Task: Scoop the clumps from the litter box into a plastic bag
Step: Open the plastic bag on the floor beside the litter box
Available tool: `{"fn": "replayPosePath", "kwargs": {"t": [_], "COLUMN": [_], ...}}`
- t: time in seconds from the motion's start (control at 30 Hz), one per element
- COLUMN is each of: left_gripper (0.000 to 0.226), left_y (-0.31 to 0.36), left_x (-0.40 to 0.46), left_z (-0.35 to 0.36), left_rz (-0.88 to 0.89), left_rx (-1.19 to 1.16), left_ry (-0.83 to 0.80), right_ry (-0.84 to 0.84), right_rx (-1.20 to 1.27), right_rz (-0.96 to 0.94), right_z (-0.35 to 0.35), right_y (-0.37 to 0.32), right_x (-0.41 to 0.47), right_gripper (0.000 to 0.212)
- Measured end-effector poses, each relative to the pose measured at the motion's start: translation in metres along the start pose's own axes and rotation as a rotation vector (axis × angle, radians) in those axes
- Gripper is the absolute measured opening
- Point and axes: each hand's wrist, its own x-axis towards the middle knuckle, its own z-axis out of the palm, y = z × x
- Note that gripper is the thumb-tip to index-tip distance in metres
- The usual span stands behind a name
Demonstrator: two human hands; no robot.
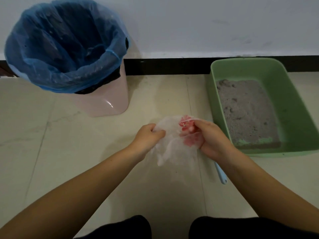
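Note:
A thin translucent plastic bag [172,144] with a red print hangs between my two hands above the floor. My left hand [148,137] grips its left edge with curled fingers. My right hand [212,137] pinches its right edge by the red print. To the right stands a green litter box [296,107] holding grey litter [245,111] with darker lumps in it. A light blue scoop handle [221,173] lies on the floor under my right forearm; its head is hidden.
A pink bin [107,102] lined with a blue bag [65,44] stands at the back left against the white wall. A black skirting strip runs along the wall. The floor is pale tile. My dark-clothed knees show at the bottom edge.

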Motion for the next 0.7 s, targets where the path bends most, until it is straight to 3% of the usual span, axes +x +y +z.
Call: {"fn": "replayPosePath", "kwargs": {"t": [0.07,0.13,0.27,0.37,0.47,0.57,0.63,0.7], "left_gripper": [0.014,0.007,0.019,0.022,0.012,0.045,0.079,0.086], "left_y": [-0.005,-0.008,0.002,0.015,0.021,0.021,0.024,0.038], "left_x": [0.010,0.015,0.020,0.014,-0.001,-0.011,-0.011,-0.014], "left_z": [-0.007,-0.017,-0.033,-0.043,-0.054,-0.065,-0.065,-0.048], "left_rz": [-0.067,-0.158,-0.285,-0.308,-0.278,-0.145,0.082,0.376], "left_rx": [-0.059,-0.315,-0.873,-0.875,-0.559,0.228,0.683,0.741], "left_ry": [0.093,0.117,0.059,-0.168,-0.337,-0.454,-0.349,-0.242], "right_ry": [-0.060,-0.117,-0.017,0.085,0.159,0.148,0.003,-0.181], "right_rx": [0.214,0.232,-0.093,-0.358,-0.540,-0.660,-0.792,-0.911], "right_rz": [0.072,0.124,0.062,-0.130,-0.342,-0.469,-0.484,-0.475], "right_z": [-0.010,-0.019,-0.036,-0.048,-0.051,-0.043,-0.033,-0.016], "right_y": [-0.008,-0.019,-0.034,-0.048,-0.069,-0.083,-0.089,-0.090], "right_x": [0.000,-0.002,0.002,0.004,0.002,0.000,-0.004,-0.007], "right_gripper": [0.013,0.012,0.021,0.009,0.014,0.019,0.018,0.016]}}
